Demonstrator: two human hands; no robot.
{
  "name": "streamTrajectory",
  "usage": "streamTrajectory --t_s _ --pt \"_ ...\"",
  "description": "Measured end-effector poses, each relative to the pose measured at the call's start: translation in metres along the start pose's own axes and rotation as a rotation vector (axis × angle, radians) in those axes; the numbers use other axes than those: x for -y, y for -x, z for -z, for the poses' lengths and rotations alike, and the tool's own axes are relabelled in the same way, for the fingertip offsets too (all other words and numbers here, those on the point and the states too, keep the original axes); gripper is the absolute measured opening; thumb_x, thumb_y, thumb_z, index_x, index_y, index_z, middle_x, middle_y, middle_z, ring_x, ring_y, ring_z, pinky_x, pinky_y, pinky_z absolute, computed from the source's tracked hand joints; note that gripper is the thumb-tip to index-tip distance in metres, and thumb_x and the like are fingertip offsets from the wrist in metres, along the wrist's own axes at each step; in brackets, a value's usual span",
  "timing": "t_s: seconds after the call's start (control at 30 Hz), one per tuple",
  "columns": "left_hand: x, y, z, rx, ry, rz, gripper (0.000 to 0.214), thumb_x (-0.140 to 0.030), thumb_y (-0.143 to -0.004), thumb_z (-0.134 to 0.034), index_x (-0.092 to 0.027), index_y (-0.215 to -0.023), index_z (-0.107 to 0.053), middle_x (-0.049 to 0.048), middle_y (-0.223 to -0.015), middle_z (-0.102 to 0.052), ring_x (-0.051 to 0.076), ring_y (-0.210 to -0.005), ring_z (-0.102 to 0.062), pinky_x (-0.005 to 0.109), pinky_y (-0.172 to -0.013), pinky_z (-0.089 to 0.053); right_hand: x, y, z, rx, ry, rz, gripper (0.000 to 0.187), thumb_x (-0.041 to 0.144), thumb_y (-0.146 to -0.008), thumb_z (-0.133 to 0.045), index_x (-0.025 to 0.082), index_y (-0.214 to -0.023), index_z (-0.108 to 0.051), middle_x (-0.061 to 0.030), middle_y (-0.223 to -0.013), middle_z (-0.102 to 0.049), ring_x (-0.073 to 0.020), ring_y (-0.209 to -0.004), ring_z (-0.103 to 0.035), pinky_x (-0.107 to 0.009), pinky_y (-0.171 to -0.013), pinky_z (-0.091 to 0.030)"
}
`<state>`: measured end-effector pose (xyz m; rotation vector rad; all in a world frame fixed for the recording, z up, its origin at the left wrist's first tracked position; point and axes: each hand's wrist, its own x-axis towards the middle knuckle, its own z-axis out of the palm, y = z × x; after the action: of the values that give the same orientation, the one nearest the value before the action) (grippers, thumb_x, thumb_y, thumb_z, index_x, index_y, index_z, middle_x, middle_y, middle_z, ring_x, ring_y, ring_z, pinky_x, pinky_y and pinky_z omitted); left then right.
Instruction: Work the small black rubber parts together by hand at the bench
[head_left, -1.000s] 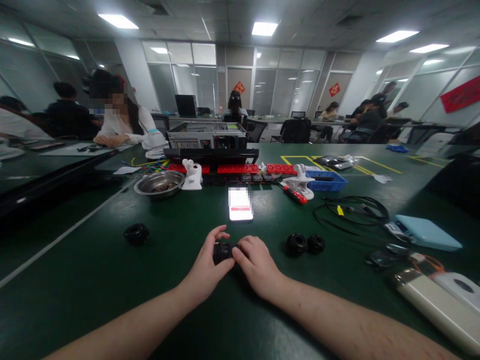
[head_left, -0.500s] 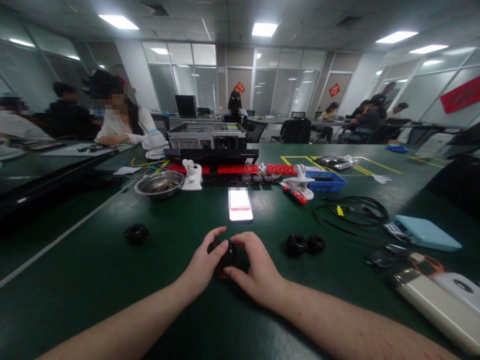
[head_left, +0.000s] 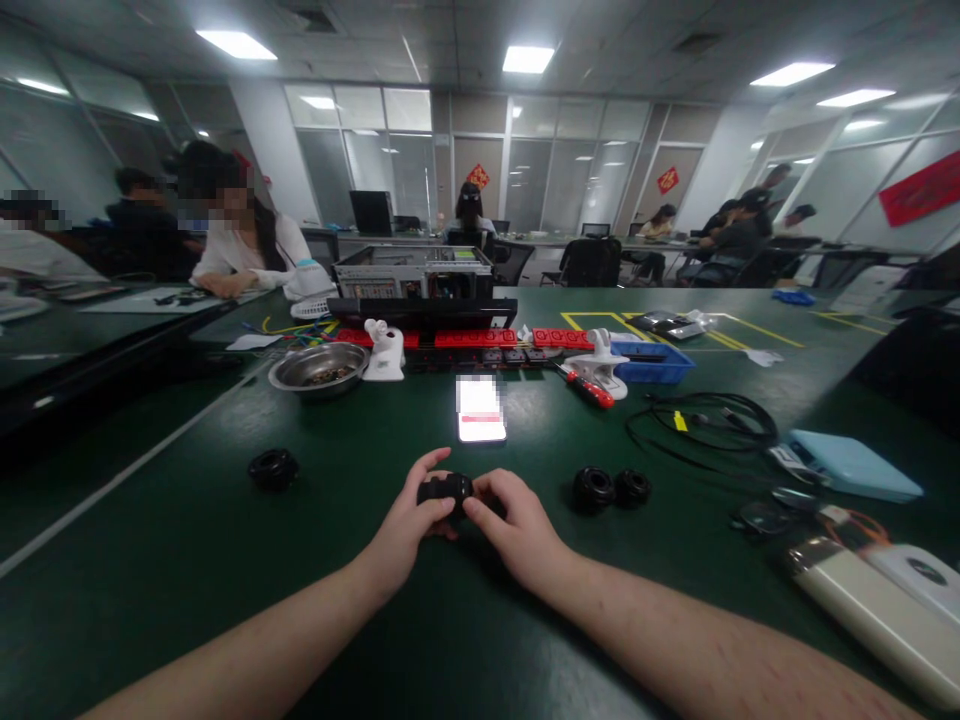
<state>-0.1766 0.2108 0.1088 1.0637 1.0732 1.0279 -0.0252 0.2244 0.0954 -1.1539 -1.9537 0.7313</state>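
Between my hands, just above the green table, is a black, rounded cylindrical part (head_left: 450, 492) lying on its side. My left hand (head_left: 411, 520) is wrapped round its left end, thumb in front and index finger stretched along the far side. At its right end, my right hand (head_left: 521, 520) pinches with thumb and fingertips, which partly hide that end. A black ring-like part (head_left: 273, 468) lies apart on the left. To the right of my hands sit two more, a larger black ring part (head_left: 593, 488) and a smaller black ring part (head_left: 632, 487), side by side.
Beyond my hands lies a lit phone (head_left: 481, 408). Farther back stand a metal bowl (head_left: 319, 370), a red-handled screwdriver (head_left: 590, 389), a blue tray (head_left: 652, 362) and an opened computer case (head_left: 412, 275). Cables (head_left: 705, 425) and a light-blue box (head_left: 855, 465) are at right. Other people sit around.
The black part has turned onto its side and shows more of its length. My right thumb and fingers have closed in at its right end.
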Motion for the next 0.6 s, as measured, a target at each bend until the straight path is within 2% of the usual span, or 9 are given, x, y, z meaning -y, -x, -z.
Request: streamTrajectory --t_s 0.07,0.13,0.3,0.37,0.5,0.6 --pt "0.0014 -0.0008 0.0021 -0.005 0.023 -0.001 0.045 -0.038 -0.074 -0.047 -0.025 -0.116 -0.035 0.0031 -0.096 -0.045 0.017 -0.078 -0.053 0.029 -0.061 -0.047 0.0026 0.0011 0.0016 -0.007 -0.015 0.048 0.011 0.024 -0.077 -0.055 0.017 -0.084 -0.054 -0.0026 -0.081 -0.053 -0.0158 -0.078 -0.048 -0.029 -0.069 -0.039" --pt "0.0015 -0.0018 0.0028 -0.031 0.025 0.004 0.041 -0.045 -0.077 -0.041 -0.025 -0.113 -0.037 0.0034 -0.094 -0.048 0.018 -0.077 -0.054 0.029 -0.060 -0.048 0.0054 0.0026 0.0036 0.003 -0.011 0.104 0.020 0.022 -0.075 -0.057 0.018 -0.094 -0.054 -0.0037 -0.088 -0.053 -0.0168 -0.083 -0.047 -0.031 -0.074 -0.039" --pt "-0.0028 -0.0040 -0.0009 -0.041 -0.037 0.070 0.035 -0.045 -0.075 -0.043 -0.019 -0.099 -0.043 0.0002 -0.077 -0.052 0.011 -0.048 -0.052 0.023 -0.043 -0.041 0.0102 0.0053 0.0068 0.011 0.008 0.173 0.037 0.020 -0.074 -0.058 0.022 -0.110 -0.049 -0.0044 -0.096 -0.050 -0.0178 -0.090 -0.045 -0.032 -0.078 -0.039" --pt "-0.0042 -0.0041 -0.0026 -0.057 -0.066 0.071 0.033 -0.043 -0.075 -0.044 -0.019 -0.099 -0.042 -0.0009 -0.074 -0.050 0.009 -0.044 -0.049 0.021 -0.041 -0.038 0.0107 0.0056 0.0069 0.019 0.017 0.170 0.039 0.019 -0.073 -0.057 0.023 -0.111 -0.048 -0.0045 -0.097 -0.049 -0.0180 -0.091 -0.045 -0.032 -0.080 -0.038" --pt "-0.0044 -0.0027 -0.0040 -0.122 -0.099 0.049 0.034 -0.037 -0.074 -0.046 -0.019 -0.103 -0.040 0.0005 -0.081 -0.048 0.009 -0.053 -0.049 0.021 -0.044 -0.039 0.0088 0.0053 0.0057 0.014 0.018 0.116 0.042 0.028 -0.074 -0.057 0.022 -0.113 -0.044 -0.0056 -0.102 -0.049 -0.0196 -0.094 -0.045 -0.036 -0.082 -0.037" --pt "-0.0036 -0.0014 -0.0039 -0.129 -0.097 0.033 0.038 -0.032 -0.072 -0.047 -0.020 -0.107 -0.038 0.0009 -0.086 -0.045 0.010 -0.057 -0.049 0.023 -0.048 -0.042 0.0053 0.0037 0.0043 0.011 0.043 0.043 0.026 0.034 -0.080 -0.049 0.018 -0.100 -0.051 -0.0054 -0.093 -0.052 -0.0187 -0.087 -0.047 -0.035 -0.077 -0.037"
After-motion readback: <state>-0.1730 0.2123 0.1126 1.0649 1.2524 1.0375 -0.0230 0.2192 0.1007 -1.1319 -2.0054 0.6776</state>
